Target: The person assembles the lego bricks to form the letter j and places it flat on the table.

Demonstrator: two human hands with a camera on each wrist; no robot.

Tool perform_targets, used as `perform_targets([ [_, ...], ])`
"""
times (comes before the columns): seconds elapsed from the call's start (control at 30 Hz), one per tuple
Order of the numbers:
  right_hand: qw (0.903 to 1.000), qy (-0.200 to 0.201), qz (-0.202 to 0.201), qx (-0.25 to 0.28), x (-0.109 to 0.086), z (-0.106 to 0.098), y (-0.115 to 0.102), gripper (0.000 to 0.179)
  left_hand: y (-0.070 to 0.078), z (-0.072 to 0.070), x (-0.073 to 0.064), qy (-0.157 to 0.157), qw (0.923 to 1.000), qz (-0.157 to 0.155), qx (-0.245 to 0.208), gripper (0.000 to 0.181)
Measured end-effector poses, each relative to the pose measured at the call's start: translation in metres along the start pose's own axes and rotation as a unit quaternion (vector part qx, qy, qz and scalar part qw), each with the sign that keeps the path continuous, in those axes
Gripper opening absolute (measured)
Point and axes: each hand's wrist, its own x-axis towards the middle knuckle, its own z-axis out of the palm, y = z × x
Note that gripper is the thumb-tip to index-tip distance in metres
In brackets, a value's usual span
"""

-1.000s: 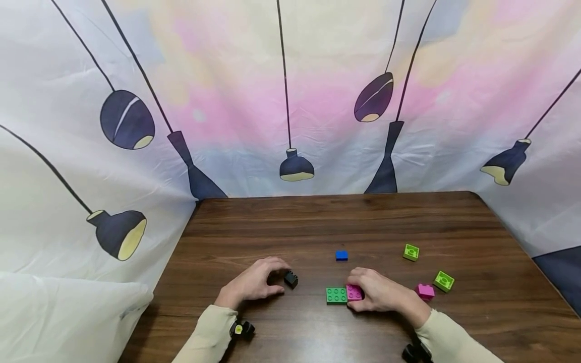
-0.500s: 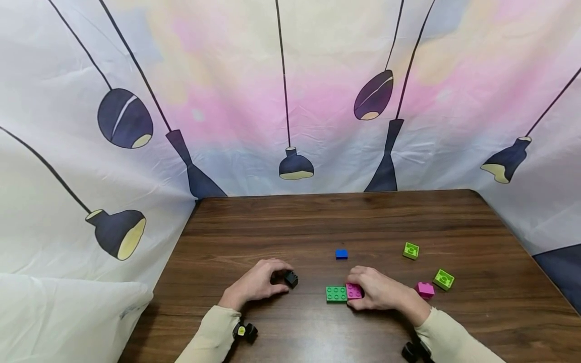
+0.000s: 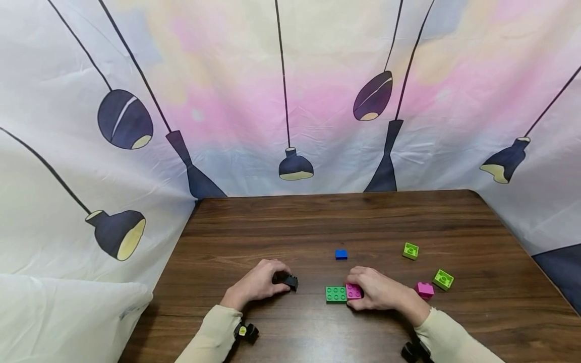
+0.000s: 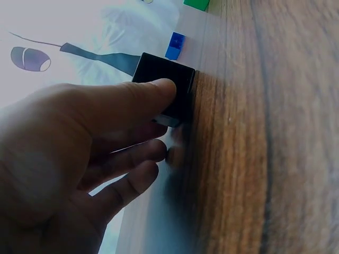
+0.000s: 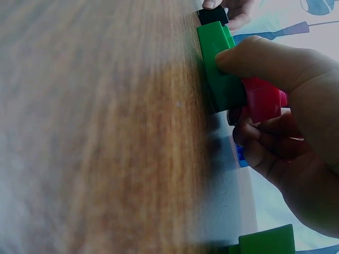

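Observation:
My left hand [image 3: 257,280] pinches a black toy building brick [image 3: 292,283] low over the table. In the left wrist view the thumb presses the flat side of this black brick [image 4: 161,69]. To its right, my right hand [image 3: 375,288] grips a green building brick [image 3: 336,295] and a pink brick [image 3: 352,291]. The right wrist view shows the pink brick [image 5: 263,100] stacked on one end of the green brick [image 5: 220,74], the thumb against the green side. The studs at the green brick's other end face up.
Behind the hands lies a small blue brick [image 3: 341,254]. Two lime bricks [image 3: 410,251] with hollow undersides up and another pink brick [image 3: 424,290] lie to the right on the brown wooden table [image 3: 290,222]. A printed cloth [image 3: 236,101] hangs behind.
The left hand has moved slightly right and its fingers have come together on the black brick, which has turned a little. The right hand and its bricks have stayed in place.

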Motion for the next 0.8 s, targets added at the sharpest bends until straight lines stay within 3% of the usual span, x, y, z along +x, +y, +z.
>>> perform_targets([
  [0.27,1.0000,-0.002,0.001,0.001,0.0002,-0.0008,-0.0014,0.023,0.0016,0.0001,0.0006,-0.001,0.9993,-0.005,-0.038,0.019],
  [0.8,1.0000,-0.001,-0.001,0.000,-0.0001,0.0004,0.0008,0.024,0.0027,0.0076,0.0033,0.022,0.9989,0.041,-0.008,0.028],
])
